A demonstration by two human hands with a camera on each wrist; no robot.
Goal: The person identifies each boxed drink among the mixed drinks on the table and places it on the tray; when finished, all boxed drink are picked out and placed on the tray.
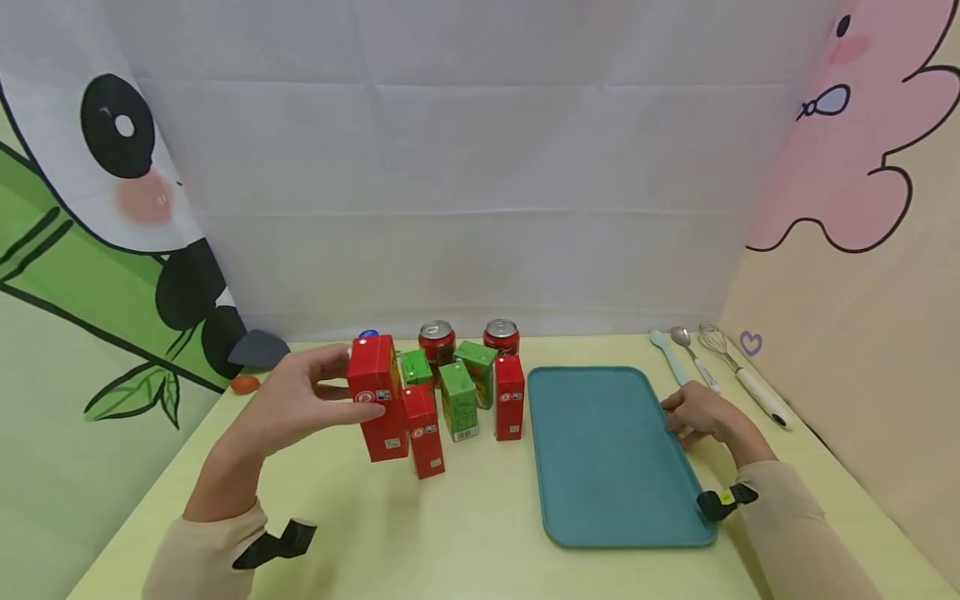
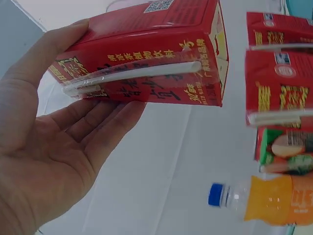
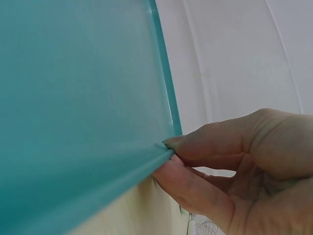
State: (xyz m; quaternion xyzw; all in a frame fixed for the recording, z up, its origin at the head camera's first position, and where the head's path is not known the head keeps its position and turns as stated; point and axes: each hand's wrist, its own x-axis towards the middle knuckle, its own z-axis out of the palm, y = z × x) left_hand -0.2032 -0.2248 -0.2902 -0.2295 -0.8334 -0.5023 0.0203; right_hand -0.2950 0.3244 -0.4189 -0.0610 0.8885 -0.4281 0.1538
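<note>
My left hand [image 1: 288, 408] holds a red drink carton [image 1: 378, 392] off the table, thumb on one side and fingers on the other. In the left wrist view a straw in clear wrap runs along the side of this carton [image 2: 156, 41]. Right beside it, another red carton [image 1: 425, 437] stands on the table. At the right, my right hand [image 1: 701, 417] pinches the rim of a teal tray [image 1: 615, 467] between thumb and fingers. The right wrist view shows that grip close to a corner of the tray [image 3: 98, 88]. Nothing lies on the tray.
Behind the held carton are green cartons [image 1: 459, 400], a third red carton [image 1: 509, 400] and two cola cans [image 1: 437, 340]. An orange drink bottle [image 2: 269, 200] shows in the left wrist view. A light-blue utensil [image 1: 669, 357], a spoon [image 1: 693, 358] and a whisk [image 1: 750, 383] lie right of the tray.
</note>
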